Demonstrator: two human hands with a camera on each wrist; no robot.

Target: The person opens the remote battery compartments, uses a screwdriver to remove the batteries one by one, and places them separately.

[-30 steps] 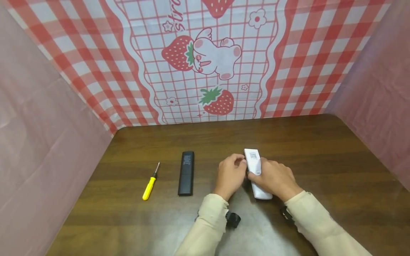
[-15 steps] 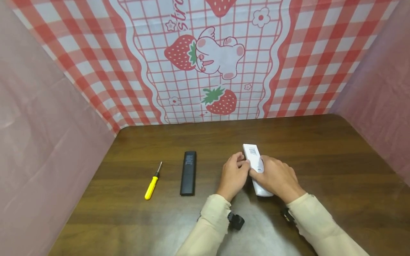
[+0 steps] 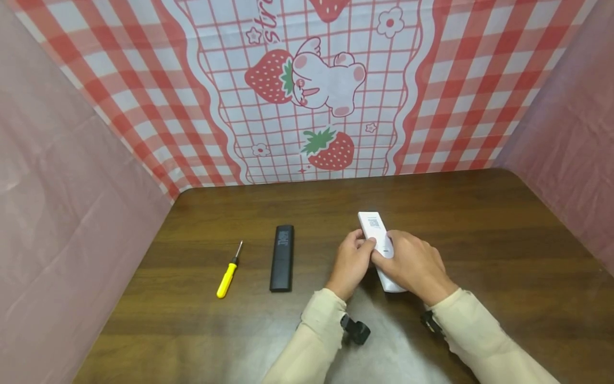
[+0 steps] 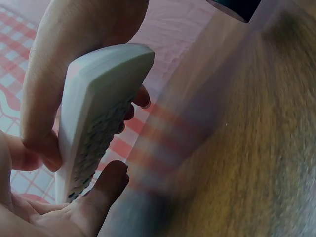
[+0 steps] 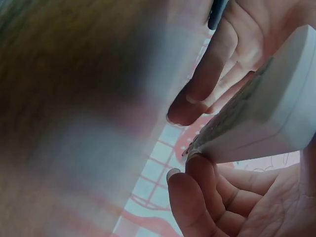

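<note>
A white remote control [image 3: 376, 226] is held over the table in both hands, its printed back with a QR code facing up. Its button side faces down, as the left wrist view [image 4: 98, 108] shows. My right hand [image 3: 417, 264] grips it around the middle, thumb across the back and fingers along the right side. My left hand [image 3: 351, 264] pinches its left edge, thumb at the back and fingers partly beneath. In the right wrist view, the remote's thick end [image 5: 281, 113] points toward the camera, with fingertips close under its button face.
A black, flat, bar-shaped device [image 3: 282, 258] with pale printing lies left of the hands. Farther left lies a yellow-handled screwdriver [image 3: 227, 277], tip pointing away. A red-and-white checked cloth [image 3: 460, 106] hangs behind the brown table [image 3: 192, 330], with pink cloth at both sides.
The remote's far end has shifted a little away and to the left, with both hands staying on it. The left thumb has come over its edge. The screwdriver and black device lie still.
</note>
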